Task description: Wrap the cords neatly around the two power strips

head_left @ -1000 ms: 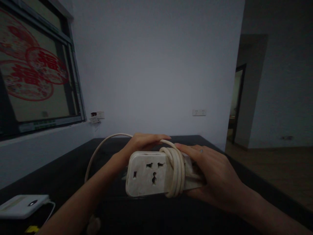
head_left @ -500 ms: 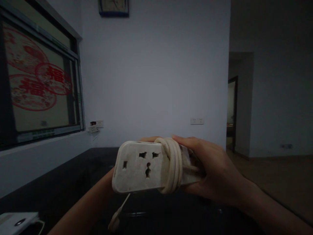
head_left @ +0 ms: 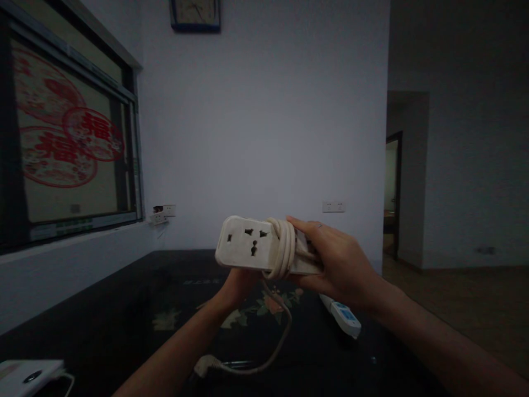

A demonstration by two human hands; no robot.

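Observation:
A white power strip (head_left: 239,245) is held up over the black table, its socket face toward me. Several turns of its cable (head_left: 285,248) wrap around the middle of the strip. My right hand (head_left: 339,256) grips the right end, thumb on top and fingers underneath. Behind and below the strip is my left hand (head_left: 243,281); its fingers are mostly hidden, so how it holds the strip or cable cannot be made out. A loose length of cable loops down to a plug (head_left: 206,364) low in front of me.
The black table (head_left: 124,292) bears a printed flower pattern. A white remote-like device with a blue panel (head_left: 346,314) lies on the right, and a white box with a cord (head_left: 31,375) at lower left. Wall sockets (head_left: 333,206) are behind.
The power strip has moved up, away from me and slightly right with both hands. The hanging cable now loops out more fully, and the remote-like device has come into sight.

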